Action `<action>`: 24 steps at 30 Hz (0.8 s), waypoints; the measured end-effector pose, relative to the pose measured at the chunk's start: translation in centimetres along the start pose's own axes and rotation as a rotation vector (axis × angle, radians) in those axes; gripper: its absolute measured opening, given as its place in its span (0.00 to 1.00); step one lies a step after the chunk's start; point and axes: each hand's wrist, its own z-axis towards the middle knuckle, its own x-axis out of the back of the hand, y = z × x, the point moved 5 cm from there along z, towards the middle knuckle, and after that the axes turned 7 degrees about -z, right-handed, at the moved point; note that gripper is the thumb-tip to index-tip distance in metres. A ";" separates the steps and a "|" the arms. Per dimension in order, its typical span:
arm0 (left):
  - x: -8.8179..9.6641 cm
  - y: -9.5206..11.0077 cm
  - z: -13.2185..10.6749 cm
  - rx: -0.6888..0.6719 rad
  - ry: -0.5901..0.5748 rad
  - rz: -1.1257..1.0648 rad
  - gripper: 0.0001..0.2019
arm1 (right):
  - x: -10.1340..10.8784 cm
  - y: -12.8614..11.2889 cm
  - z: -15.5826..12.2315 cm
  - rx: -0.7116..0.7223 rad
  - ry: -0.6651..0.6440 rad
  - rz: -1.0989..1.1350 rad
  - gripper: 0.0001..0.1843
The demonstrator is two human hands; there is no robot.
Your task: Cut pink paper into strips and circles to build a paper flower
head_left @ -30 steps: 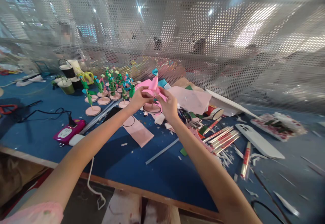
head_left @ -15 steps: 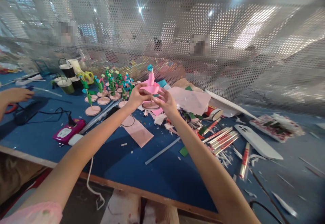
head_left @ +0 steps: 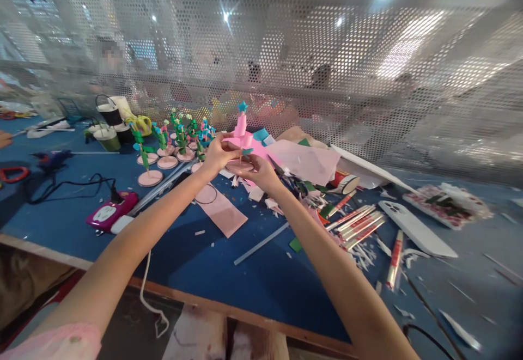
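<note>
Both my hands are stretched out over the blue table [head_left: 245, 278] and hold a small pink paper figure [head_left: 242, 135] with a teal tip, standing on a round pink base. My left hand [head_left: 218, 153] pinches its pink skirt part from the left. My right hand [head_left: 255, 169] cups the round base from below and the right, fingers curled. To the left stand several finished paper figures [head_left: 175, 142] on round pink bases.
A pink paper strip [head_left: 223, 210], pink sheets [head_left: 308, 158], glue sticks [head_left: 359, 224], a white phone [head_left: 414, 226], paper scraps, cups [head_left: 108, 126], a pink device [head_left: 110, 210] with a black cable, and a perforated metal screen [head_left: 327, 66] behind the table.
My right hand has slid under the figure's base and closed on it. The figure has turned upright. Another person's hand that showed at the far left has withdrawn.
</note>
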 end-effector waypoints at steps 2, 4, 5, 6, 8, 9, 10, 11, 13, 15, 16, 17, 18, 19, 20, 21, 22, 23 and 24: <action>0.0 -0.2 0.1 0.014 0.001 0.017 0.28 | -0.3 -0.1 -0.2 -0.005 0.001 -0.010 0.32; 0.0 -0.3 0.2 0.031 0.009 0.012 0.29 | -0.6 -0.3 -0.3 -0.015 0.000 -0.010 0.30; 0.0 -0.3 0.2 0.037 0.015 0.002 0.30 | -0.6 -0.3 -0.4 -0.027 0.006 -0.014 0.30; -0.1 -0.3 0.1 0.041 0.023 -0.011 0.30 | -0.6 -0.3 -0.5 -0.044 0.018 -0.021 0.29; -0.1 -0.1 0.0 0.046 0.039 -0.038 0.29 | -0.7 -0.2 -0.6 -0.084 0.036 -0.027 0.30; -0.1 0.0 0.0 0.048 0.046 -0.046 0.28 | -0.7 -0.2 -0.6 -0.098 0.037 -0.021 0.30; 0.0 0.2 0.0 0.047 0.053 -0.047 0.28 | -0.8 -0.2 -0.6 -0.107 0.033 -0.009 0.30; 0.0 0.4 0.0 0.041 0.060 -0.040 0.28 | -0.9 -0.2 -0.7 -0.109 0.027 0.003 0.29; 0.2 0.7 0.1 0.014 0.071 0.001 0.29 | -1.0 -0.3 -0.8 -0.102 0.021 0.012 0.29; 0.4 1.0 0.3 -0.018 0.068 0.046 0.28 | -1.1 -0.4 -0.8 -0.091 0.025 -0.008 0.28; 0.4 1.1 0.4 -0.023 0.056 0.056 0.27 | -1.2 -0.4 -0.8 -0.087 0.028 -0.026 0.28; 0.4 1.1 0.4 -0.019 0.039 0.055 0.26 | -1.2 -0.4 -0.9 -0.083 0.036 -0.046 0.27; 0.3 1.1 0.5 -0.011 0.017 0.043 0.24 | -1.2 -0.4 -0.9 -0.078 0.044 -0.063 0.26; 0.2 1.0 0.5 -0.001 -0.008 0.025 0.24 | -1.2 -0.5 -0.9 -0.073 0.050 -0.077 0.26; 0.1 1.0 0.5 0.009 -0.035 0.005 0.23 | -1.2 -0.5 -1.0 -0.066 0.052 -0.088 0.25; -0.1 0.9 0.5 0.017 -0.064 -0.016 0.23 | -1.3 -0.6 -1.0 -0.056 0.048 -0.097 0.24; -0.3 1.0 0.4 0.017 -0.094 -0.037 0.24 | -1.4 -0.7 -1.1 -0.042 0.039 -0.102 0.23; -0.5 1.1 0.3 0.013 -0.125 -0.062 0.26 | -1.5 -0.8 -1.1 -0.025 0.030 -0.105 0.22; -0.7 1.2 0.2 0.010 -0.154 -0.088 0.28 | -1.6 -0.9 -1.1 -0.009 0.025 -0.106 0.22</action>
